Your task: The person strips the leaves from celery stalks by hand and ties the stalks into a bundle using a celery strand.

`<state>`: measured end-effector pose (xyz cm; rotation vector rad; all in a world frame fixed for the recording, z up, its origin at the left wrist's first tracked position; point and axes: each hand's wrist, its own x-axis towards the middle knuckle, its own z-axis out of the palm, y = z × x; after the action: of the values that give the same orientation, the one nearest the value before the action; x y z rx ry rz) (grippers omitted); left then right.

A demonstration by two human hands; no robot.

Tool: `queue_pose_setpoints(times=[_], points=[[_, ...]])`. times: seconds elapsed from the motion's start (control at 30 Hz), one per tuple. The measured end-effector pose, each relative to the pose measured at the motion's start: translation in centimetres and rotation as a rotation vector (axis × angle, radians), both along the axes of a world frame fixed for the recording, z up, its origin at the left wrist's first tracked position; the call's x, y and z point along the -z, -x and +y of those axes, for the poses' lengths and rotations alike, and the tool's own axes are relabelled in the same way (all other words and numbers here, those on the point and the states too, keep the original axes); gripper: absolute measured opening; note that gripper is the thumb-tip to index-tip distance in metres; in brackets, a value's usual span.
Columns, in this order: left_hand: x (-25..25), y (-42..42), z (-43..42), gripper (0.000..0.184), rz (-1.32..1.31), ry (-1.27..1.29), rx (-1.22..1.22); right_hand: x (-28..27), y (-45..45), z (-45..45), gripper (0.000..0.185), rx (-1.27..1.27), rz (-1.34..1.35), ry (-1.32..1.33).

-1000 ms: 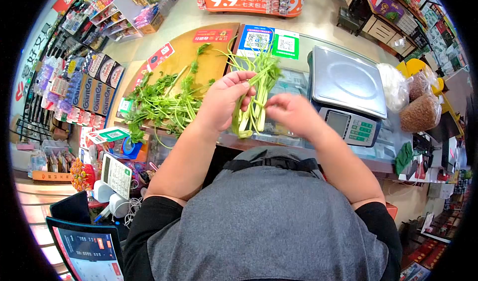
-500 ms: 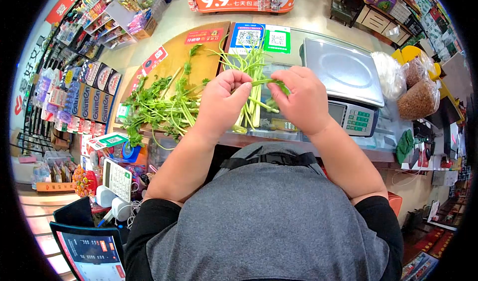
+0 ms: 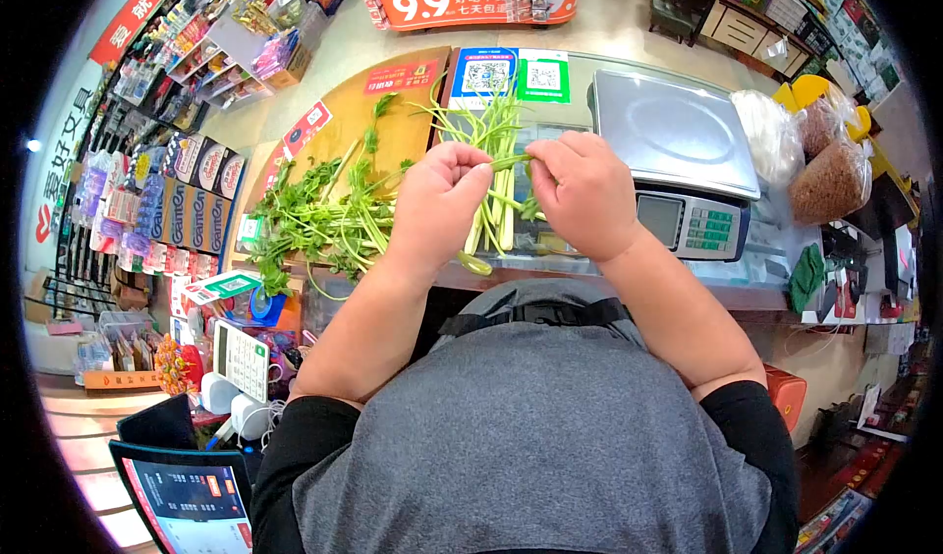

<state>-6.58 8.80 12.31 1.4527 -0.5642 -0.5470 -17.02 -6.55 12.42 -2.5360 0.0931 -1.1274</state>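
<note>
Between my two hands a green celery stalk (image 3: 508, 162) is stretched sideways above the counter. The fingers of my left hand (image 3: 444, 195) pinch its left end. My right hand (image 3: 586, 191) is closed on the right end, with leafy green hanging below the fingers. Under and behind the hands, a bundle of pale bare stalks (image 3: 504, 225) lies on the glass counter. To the left, a heap of leafy celery (image 3: 329, 210) spreads over the wooden part of the counter, partly hidden by my left hand and forearm.
A weighing scale (image 3: 676, 137) stands right of my right hand. Beyond it are plastic bags of brown goods (image 3: 830, 183). Payment code cards (image 3: 545, 78) lie at the counter's far side. A calculator (image 3: 242, 360) and a screen (image 3: 187, 495) are at lower left.
My right hand has shifted slightly left and down, nearer my left hand. Both hands still hold the stalk. The whole view has tilted a little.
</note>
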Motion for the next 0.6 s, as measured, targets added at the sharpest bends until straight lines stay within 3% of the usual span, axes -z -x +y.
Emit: queue_pose_setpoints(times=[0.37, 0.6], points=[[-0.58, 0.36, -0.26, 0.011, 0.072, -0.030, 0.031, 0.59, 0.03, -0.20, 0.007, 0.005, 0.031, -0.018], [-0.28, 0.33, -0.36, 0.010, -0.014, -0.096, 0.038, 0.83, 0.04, -0.68, 0.006, 0.035, 0.075, 0.061]])
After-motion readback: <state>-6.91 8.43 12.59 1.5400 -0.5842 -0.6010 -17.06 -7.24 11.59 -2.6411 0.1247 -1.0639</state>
